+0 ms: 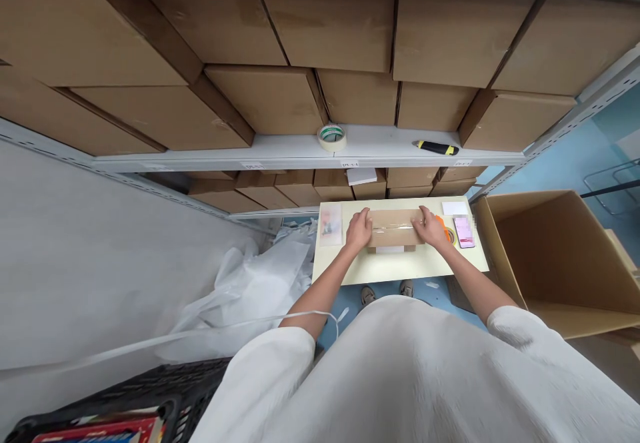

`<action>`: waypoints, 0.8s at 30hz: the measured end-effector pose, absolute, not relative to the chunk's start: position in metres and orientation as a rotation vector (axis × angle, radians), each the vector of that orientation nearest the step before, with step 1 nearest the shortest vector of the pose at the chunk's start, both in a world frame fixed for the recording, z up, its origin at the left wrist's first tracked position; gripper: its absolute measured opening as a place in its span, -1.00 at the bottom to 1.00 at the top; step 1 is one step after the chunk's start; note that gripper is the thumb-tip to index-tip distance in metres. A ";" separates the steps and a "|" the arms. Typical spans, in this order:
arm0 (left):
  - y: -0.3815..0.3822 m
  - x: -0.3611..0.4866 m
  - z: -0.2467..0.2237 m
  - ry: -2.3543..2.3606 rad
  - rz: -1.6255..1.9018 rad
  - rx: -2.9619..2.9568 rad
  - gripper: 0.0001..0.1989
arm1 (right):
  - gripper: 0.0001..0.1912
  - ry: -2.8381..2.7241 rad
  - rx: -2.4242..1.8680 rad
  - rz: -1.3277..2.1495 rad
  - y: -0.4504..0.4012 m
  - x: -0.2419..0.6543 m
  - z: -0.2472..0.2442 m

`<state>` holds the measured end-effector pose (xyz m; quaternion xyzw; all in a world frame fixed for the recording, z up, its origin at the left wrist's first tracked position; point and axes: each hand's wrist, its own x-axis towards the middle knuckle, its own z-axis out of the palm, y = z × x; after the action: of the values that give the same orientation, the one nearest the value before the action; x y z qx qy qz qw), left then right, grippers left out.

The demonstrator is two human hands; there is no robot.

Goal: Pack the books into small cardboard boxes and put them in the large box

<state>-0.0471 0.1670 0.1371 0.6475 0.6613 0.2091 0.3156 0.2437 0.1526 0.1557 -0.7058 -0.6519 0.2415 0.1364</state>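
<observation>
A small brown cardboard box (395,235) with clear tape along its top is on the pale yellow table (363,271). My left hand (359,229) grips its left end, and my right hand (431,227) has hold of the right end. Right beside my right hand lie an orange tape dispenser (442,226) and a tape roll (452,235). Farther right are a phone (464,232) with a lit screen and a white card (454,208). Left of my left hand is a clear plastic packet (331,224). The undersides of my fingers are partly hidden.
Cardboard boxes (325,16) fill the shelves ahead. A masking tape roll (332,138) and a yellow-black box cutter (436,148) rest on the shelf edge. At right stands a large open carton (565,256). White foam sheeting (265,283) and a black crate (195,390) are at left.
</observation>
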 end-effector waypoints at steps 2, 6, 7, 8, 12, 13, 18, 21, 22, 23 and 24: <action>0.166 -0.047 0.150 1.717 0.660 1.754 -0.51 | -0.30 -1.852 -1.980 0.609 0.148 0.243 0.167; 0.159 -0.045 0.165 1.750 0.768 1.754 -0.62 | -0.32 -1.816 -1.904 0.561 0.139 0.244 0.173; 0.156 -0.044 0.164 1.768 0.755 1.737 -0.65 | -0.34 -1.809 -1.906 0.569 0.137 0.244 0.170; 0.153 -0.043 0.161 1.787 0.726 1.718 -0.68 | -0.35 -1.804 -1.915 0.583 0.134 0.244 0.165; 0.135 -0.045 0.136 1.824 0.548 1.678 -0.82 | -0.47 -1.823 -1.995 0.680 0.121 0.244 0.137; 0.130 -0.046 0.129 1.817 0.506 1.678 -0.85 | -0.49 -1.837 -2.015 0.710 0.117 0.245 0.129; 0.119 -0.051 0.101 1.800 0.327 1.597 -0.77 | -0.61 -1.873 -2.060 0.878 0.111 0.252 0.102; 0.132 -0.052 0.096 1.826 0.355 1.513 -0.69 | -0.66 -1.743 -2.045 0.905 0.125 0.254 0.098; 0.139 -0.051 0.095 1.822 0.395 1.496 -0.66 | -0.65 -1.665 -2.043 0.914 0.132 0.253 0.099; 0.146 -0.050 0.095 1.806 0.438 1.480 -0.63 | -0.63 -1.586 -2.046 0.930 0.140 0.253 0.100; 0.154 -0.049 0.095 1.789 0.477 1.461 -0.58 | -0.60 -1.518 -2.051 0.952 0.147 0.251 0.103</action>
<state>-0.0493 0.1542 0.0945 0.5725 0.7012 0.1868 0.3816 0.2515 0.1474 0.1028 -0.7368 -0.5452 0.3419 0.2075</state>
